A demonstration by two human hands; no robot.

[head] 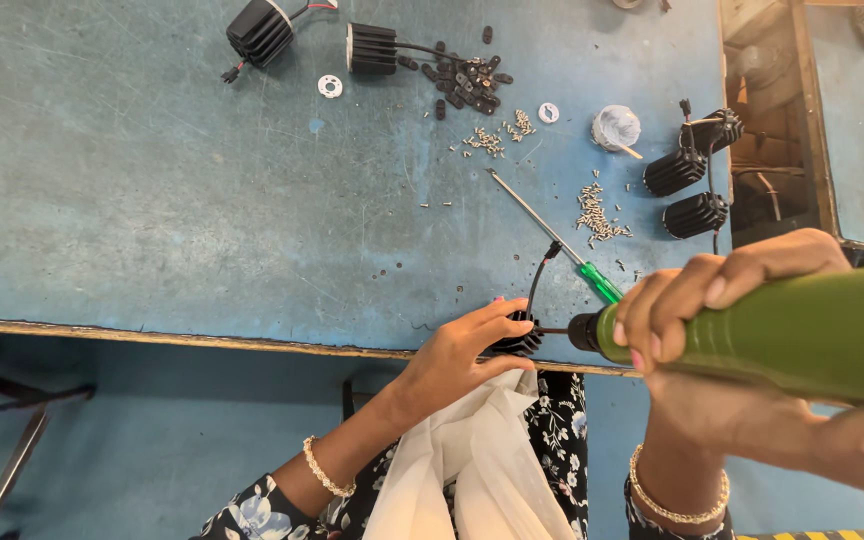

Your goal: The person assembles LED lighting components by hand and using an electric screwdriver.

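Fastening step: left hand (455, 355) fingers clasped finned black housing (519, 338) at worktop (152, 200) near edge; right hand (722, 330) gripped green power driver (802, 335), needing steady bit alignment.

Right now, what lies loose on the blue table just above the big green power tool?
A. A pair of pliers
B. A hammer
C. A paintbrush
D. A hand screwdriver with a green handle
D: a thin-shafted hand screwdriver with a green handle lies slantwise on the blue table, untouched, just above the green electric screwdriver gripped by the right hand; the left hand steadies a black finned housing.
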